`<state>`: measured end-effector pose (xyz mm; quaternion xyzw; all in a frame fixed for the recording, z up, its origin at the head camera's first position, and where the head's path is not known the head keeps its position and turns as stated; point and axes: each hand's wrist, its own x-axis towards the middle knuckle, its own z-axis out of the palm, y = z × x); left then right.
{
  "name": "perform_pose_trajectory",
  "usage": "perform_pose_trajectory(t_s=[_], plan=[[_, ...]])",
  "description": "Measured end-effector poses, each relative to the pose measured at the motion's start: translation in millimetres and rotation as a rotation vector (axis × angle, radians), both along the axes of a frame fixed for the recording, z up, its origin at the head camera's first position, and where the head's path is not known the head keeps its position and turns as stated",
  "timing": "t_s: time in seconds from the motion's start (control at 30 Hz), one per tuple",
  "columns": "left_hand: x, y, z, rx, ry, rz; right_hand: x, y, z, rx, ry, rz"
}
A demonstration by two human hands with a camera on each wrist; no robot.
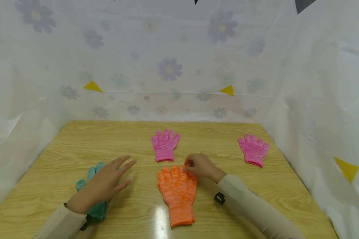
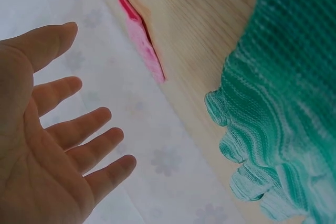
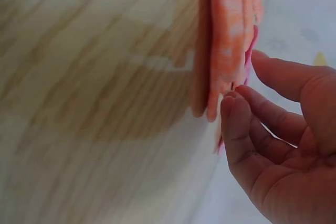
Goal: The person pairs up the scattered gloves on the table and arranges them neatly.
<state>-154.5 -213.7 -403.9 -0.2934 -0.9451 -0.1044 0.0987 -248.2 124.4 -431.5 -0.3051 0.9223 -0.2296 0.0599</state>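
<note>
An orange knit glove (image 1: 179, 196) lies palm-down or palm-up, I cannot tell which, at the middle front of the table. Beneath it a second orange layer shows along the edges. My right hand (image 1: 202, 167) is at its upper right fingertips, with thumb and curled fingers pinching the tip of one glove finger (image 3: 229, 69). My left hand (image 1: 106, 182) hovers over a teal glove (image 1: 97, 210), fingers spread and holding nothing. In the left wrist view the teal glove (image 2: 278, 114) lies apart from the palm. The left hand hides much of that glove in the head view.
One pink glove (image 1: 165, 146) lies behind the orange one, and another pink glove (image 1: 253, 150) lies at the right. White flowered sheeting (image 1: 167, 43) surrounds the wooden table (image 1: 122, 132) at the back and sides. Yellow triangles (image 1: 92, 86) mark the sheeting.
</note>
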Motion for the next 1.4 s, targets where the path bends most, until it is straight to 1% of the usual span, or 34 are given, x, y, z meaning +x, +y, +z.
perform_pose_trajectory(t_s=[0.17,0.3,0.43,0.57,0.7,0.8,0.97,1.17,1.27,1.4], plan=[[-0.1,0,-0.5,-0.001,-0.007,0.002,-5.1,-3,-7.3,0.023,0.001,-0.013],[0.2,-1,-1.0,-0.003,-0.001,0.000,-5.6,-4,-7.4,0.020,-0.022,-0.022],[0.2,0,-1.6,-0.001,0.008,-0.002,-7.4,-5,-7.5,0.025,-0.021,-0.006],[0.2,0,-1.9,0.004,0.011,-0.005,-8.3,-6,-7.9,0.030,0.015,0.007],[0.8,-1,-2.1,0.011,0.006,-0.010,-9.0,-8,-8.8,0.036,0.081,0.027],[1.1,-1,-2.7,0.015,0.009,-0.013,-10.5,-9,-9.2,0.027,0.094,0.047],[1.2,-1,-4.5,0.016,0.021,-0.021,-14.4,-10,-8.0,0.040,0.052,0.040],[1.0,-1,-5.1,0.017,-0.015,-0.006,-20.9,-9,-3.9,0.023,-0.060,0.036],[0.9,0,-4.9,0.023,-0.025,-0.004,-21.0,-10,-0.7,0.024,-0.075,0.039],[0.1,0,-5.1,0.026,-0.031,-0.007,-21.2,-10,0.0,0.021,-0.098,0.022]])
